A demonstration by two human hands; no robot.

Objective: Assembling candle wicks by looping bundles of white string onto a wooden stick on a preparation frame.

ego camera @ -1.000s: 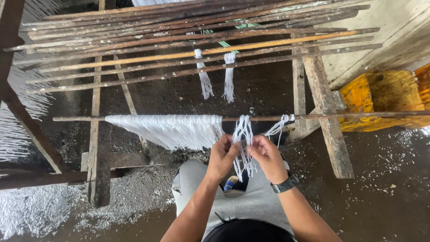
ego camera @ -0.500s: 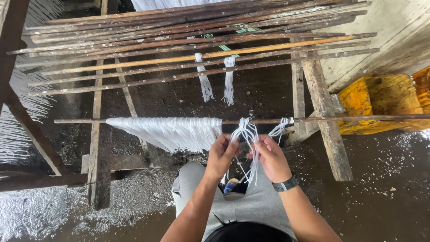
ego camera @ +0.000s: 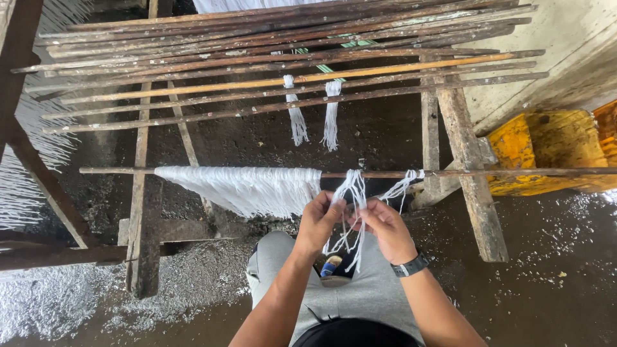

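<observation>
Nearest to the camera are the person's grey trousers point(ego camera: 366, 295), seen from above. Just above them the two hands meet. The left hand point(ego camera: 319, 222) has its grip closed narrow on a bunch of white strands point(ego camera: 352, 193), and the right hand point(ego camera: 385, 226), which wears a dark wristband point(ego camera: 411, 265), pinches the same bunch from the other side. The loose ends of the strands hang down between the hands, in front of the trousers.

The bunch hangs over a thin horizontal stick point(ego camera: 482, 172) just beyond the hands. On the same stick, to the left and beside the bunch, a wide sheet of white strands point(ego camera: 244, 189) is spread out. A small loose piece of strand point(ego camera: 402, 185) hangs to the right.

Farther away, many long wooden sticks point(ego camera: 257, 58) lie side by side on a wooden frame point(ego camera: 466, 160), and two short white tassels point(ego camera: 315, 119) hang from them. A yellow container point(ego camera: 540, 148) stands at the right. The floor point(ego camera: 553, 283) is dark and wet.
</observation>
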